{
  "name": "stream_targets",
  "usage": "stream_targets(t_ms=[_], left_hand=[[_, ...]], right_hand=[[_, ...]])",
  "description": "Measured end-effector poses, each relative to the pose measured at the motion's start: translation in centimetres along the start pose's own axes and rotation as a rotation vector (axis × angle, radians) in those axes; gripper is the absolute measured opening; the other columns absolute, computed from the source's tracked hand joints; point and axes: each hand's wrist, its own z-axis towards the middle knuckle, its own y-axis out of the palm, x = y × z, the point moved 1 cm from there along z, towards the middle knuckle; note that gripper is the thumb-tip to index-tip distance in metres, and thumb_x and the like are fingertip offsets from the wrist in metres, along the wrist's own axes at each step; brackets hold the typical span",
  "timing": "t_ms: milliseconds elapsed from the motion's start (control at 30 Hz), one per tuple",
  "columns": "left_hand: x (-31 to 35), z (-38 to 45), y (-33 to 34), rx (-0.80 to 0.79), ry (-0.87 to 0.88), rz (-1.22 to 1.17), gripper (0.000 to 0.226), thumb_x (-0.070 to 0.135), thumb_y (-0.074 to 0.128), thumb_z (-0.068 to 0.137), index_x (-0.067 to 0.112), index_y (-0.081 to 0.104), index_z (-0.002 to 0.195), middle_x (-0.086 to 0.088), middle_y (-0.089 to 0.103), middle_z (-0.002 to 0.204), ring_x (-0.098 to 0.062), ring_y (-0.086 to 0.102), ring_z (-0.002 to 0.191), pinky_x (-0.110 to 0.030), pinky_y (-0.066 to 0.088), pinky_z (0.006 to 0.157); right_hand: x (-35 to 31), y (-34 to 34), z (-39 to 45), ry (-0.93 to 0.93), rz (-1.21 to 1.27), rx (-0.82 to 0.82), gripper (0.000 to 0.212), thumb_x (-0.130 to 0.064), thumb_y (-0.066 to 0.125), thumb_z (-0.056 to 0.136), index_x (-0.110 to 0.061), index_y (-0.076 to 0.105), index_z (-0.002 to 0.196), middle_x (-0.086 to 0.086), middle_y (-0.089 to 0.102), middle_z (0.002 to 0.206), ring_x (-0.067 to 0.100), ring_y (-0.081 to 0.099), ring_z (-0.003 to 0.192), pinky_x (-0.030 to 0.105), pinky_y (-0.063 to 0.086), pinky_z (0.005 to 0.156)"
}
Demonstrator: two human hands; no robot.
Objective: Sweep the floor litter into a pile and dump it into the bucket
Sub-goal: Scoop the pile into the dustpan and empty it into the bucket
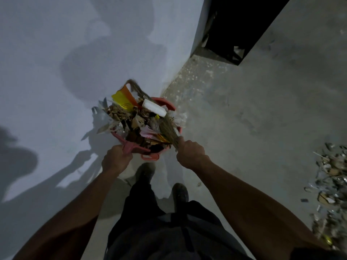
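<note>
Standing close to a pale wall (56,53), the person looks down on a red bucket (170,105) heaped with litter. The left hand (116,158) has its fingers curled round the pink handle of a dustpan (129,147), which is held over the near side of the bucket; the pan's blade is buried under scraps and its outline is hard to follow. The right hand (189,152) grips a straw broom (169,131) just above where the bristles begin, fingers wrapped tight, and the bristles press into the heap. The rest of the broom's handle is hidden by the fist and forearm.

The bucket stands on the concrete floor (244,119) right against the wall, just ahead of the person's two dark shoes (180,192). Only parts of its rim show: a curved stretch at the far side, a piece at the right and a handle tab at the near edge. The rest is covered by the load. In the heap a white block (154,107), a yellow and orange wrapper (123,99) and brown cardboard bits can be made out; the rest is a dim, blurred tangle.

At the right edge a second pile of litter (330,184) lies on the floor, well apart from the bucket and cut off by the frame. A dark opening (240,25) at the top is too black to read. Shadows of arms and load fall across the wall.
</note>
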Motion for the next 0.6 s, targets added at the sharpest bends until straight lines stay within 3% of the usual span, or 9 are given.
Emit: stream_targets(t_ms=[233, 433, 600], left_hand=[[-0.5, 9.1, -2.0, -0.149, 0.066, 0.135, 0.03, 0.027, 0.069, 0.085, 0.008, 0.067, 0.107, -0.017, 0.068, 0.099, -0.038, 0.064, 0.095, -0.038, 0.05, 0.077], [-0.6, 15.3, -1.2, -0.272, 0.145, 0.195, 0.031, 0.035, 0.062, 0.083, 0.006, 0.062, 0.093, -0.01, 0.061, 0.078, -0.036, 0.066, 0.082, -0.039, 0.052, 0.069], [0.4, 18.9, 1.2, -0.327, 0.143, 0.286, 0.028, 0.038, 0.057, 0.093, 0.011, 0.061, 0.101, -0.006, 0.059, 0.085, -0.033, 0.065, 0.09, -0.036, 0.049, 0.073]], right_hand=[[-4.0, 1.5, 5.8, 0.143, 0.066, -0.094, 0.057, -0.023, 0.043, 0.097, -0.008, 0.025, 0.149, 0.015, 0.06, 0.117, 0.031, 0.062, 0.095, 0.038, 0.051, 0.072], [-5.7, 3.3, 10.0, 0.23, 0.127, -0.167, 0.053, -0.022, 0.043, 0.097, -0.009, 0.028, 0.146, 0.014, 0.061, 0.115, 0.031, 0.063, 0.095, 0.037, 0.05, 0.072], [-4.6, 5.4, 13.1, 0.268, 0.13, -0.221, 0.056, -0.024, 0.042, 0.098, -0.009, 0.025, 0.149, 0.013, 0.06, 0.116, 0.031, 0.062, 0.097, 0.037, 0.05, 0.073]])
